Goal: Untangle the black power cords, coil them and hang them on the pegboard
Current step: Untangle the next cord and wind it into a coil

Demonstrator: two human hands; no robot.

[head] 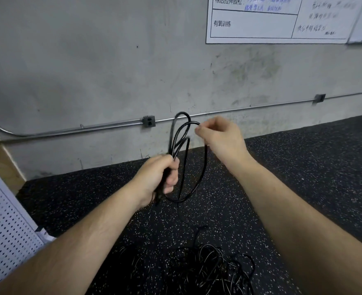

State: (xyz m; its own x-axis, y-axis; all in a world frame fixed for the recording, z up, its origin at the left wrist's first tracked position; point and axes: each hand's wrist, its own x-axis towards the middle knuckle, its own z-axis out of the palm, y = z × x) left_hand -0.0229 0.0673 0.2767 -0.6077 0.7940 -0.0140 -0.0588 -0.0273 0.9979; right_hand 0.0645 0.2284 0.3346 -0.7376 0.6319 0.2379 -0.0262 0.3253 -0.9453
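Two hands in view, both raised in front of me above the floor.

Left hand (pixel 158 175): closed in a fist round a gathered bundle of black power cord (pixel 181 129). Several glossy loops stand up out of the top of the fist. A short end pokes out below the heel of the hand.

Right hand (pixel 220 137): thumb and forefinger pinch the top of one loop, other fingers curled in. It sits higher than the left hand and to its right, and the two hands do not touch. From this pinch a longer loop hangs down, curves under the left fist and comes back up to it.

Tangled heap of black cords (pixel 214 265): lying on the black rubber floor flecked with white (pixel 303 167), low in the view between my forearms, well below the hands. I cannot count the cords in it. I cannot tell whether the held cord runs into it.

White perforated pegboard (pixel 3 231): at the left edge, leaning or standing beside the floor mat. I see nothing hung on the visible part.

Background: grey concrete wall (pixel 90 60) with a metal conduit (pixel 69 130) running along it through a grey outlet box (pixel 148 121). White printed chart (pixel 261 22) at upper right.
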